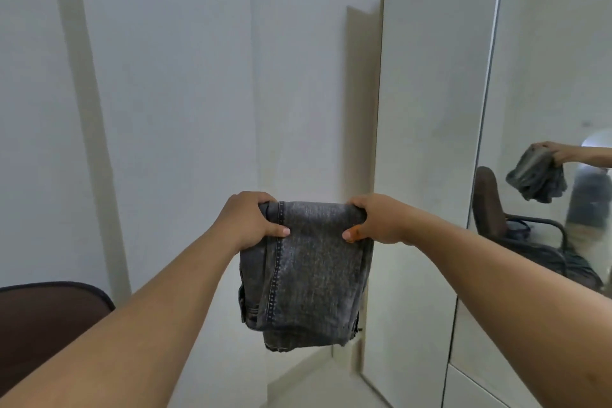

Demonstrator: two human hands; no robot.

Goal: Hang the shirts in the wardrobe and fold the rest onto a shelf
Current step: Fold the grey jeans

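Observation:
A folded pair of dark grey washed jeans [308,278] hangs in the air in front of me at chest height. My left hand [251,219] grips the top fold at its left corner, thumb in front. My right hand [374,220] grips the top fold at its right corner, thumb pressed on the front. The jeans hang doubled over, with seams and a waistband edge showing at the lower left. No shirts or shelf show in this view.
A tall white wardrobe door [427,142] stands at the right, beside a mirror [543,175] that reflects my arm, the jeans and an office chair. A dark brown chair back [49,318] sits at the lower left. White walls meet in a corner ahead.

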